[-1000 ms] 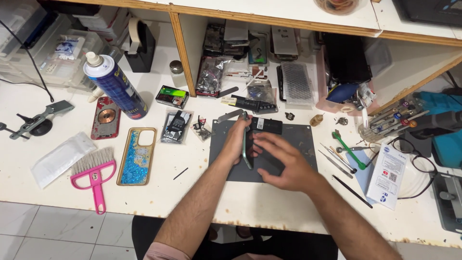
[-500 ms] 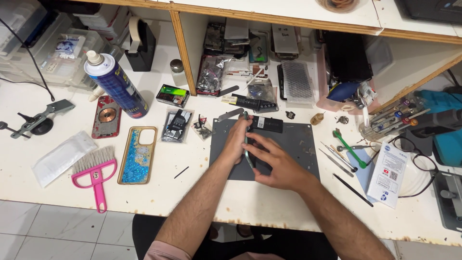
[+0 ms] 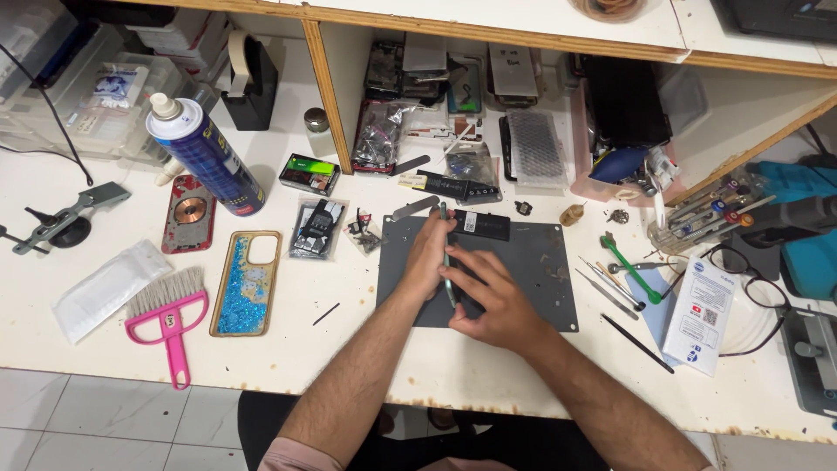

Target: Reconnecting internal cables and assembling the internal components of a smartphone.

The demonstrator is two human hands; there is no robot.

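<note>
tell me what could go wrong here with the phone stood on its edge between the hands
The phone stands on its thin edge on the grey mat, steadied only by the left hand and right hand; it could tip flat. The black battery lies close behind it and might get knocked. Loose tweezers lie beside the right hand and could be swept off.

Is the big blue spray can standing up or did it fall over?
Standing up. The blue spray can rests on its base on the white workbench, white nozzle on top; it only looks slanted from the camera's angle.
</note>
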